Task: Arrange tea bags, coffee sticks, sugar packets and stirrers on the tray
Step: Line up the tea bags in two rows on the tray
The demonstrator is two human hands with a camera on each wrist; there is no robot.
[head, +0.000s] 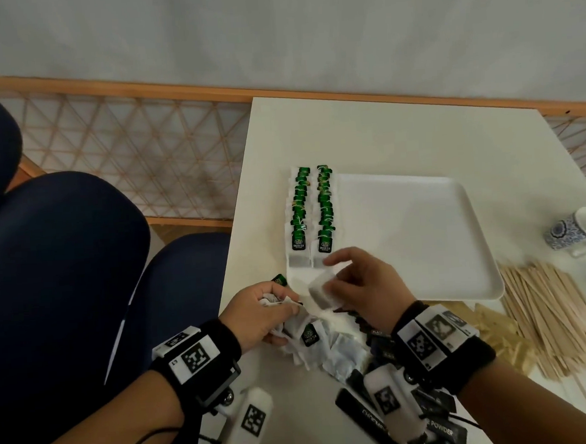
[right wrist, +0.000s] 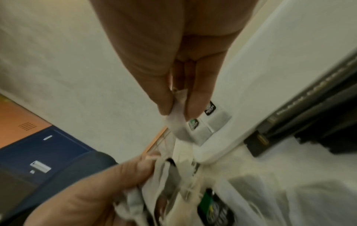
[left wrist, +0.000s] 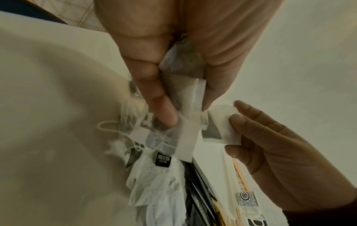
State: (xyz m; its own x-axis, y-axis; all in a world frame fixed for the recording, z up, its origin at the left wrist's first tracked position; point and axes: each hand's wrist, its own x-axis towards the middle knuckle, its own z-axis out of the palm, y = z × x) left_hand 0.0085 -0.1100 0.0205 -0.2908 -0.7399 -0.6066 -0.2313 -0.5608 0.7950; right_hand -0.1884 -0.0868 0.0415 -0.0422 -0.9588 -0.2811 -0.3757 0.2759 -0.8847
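A white tray [head: 416, 235] lies on the table, with two rows of green-tagged tea bags [head: 313, 207] along its left side. My left hand [head: 282, 301] grips a crumpled bunch of tea bags [left wrist: 181, 94] just off the tray's near-left corner. My right hand [head: 332, 274] pinches a single tea bag [head: 323, 290] between thumb and fingers above that corner. In the right wrist view the pinched tea bag [right wrist: 176, 120] hangs in front of the nearest laid tea bags [right wrist: 210, 123]. A loose pile of tea bags [head: 330, 350] lies under both hands.
Black coffee sticks [head: 430, 416] are heaped near the front edge. Yellowish sugar packets [head: 497, 326] and a spread of wooden stirrers [head: 558, 319] lie right of the tray. Patterned cups [head: 573, 230] stand at the far right. Blue chairs [head: 64, 270] are on the left.
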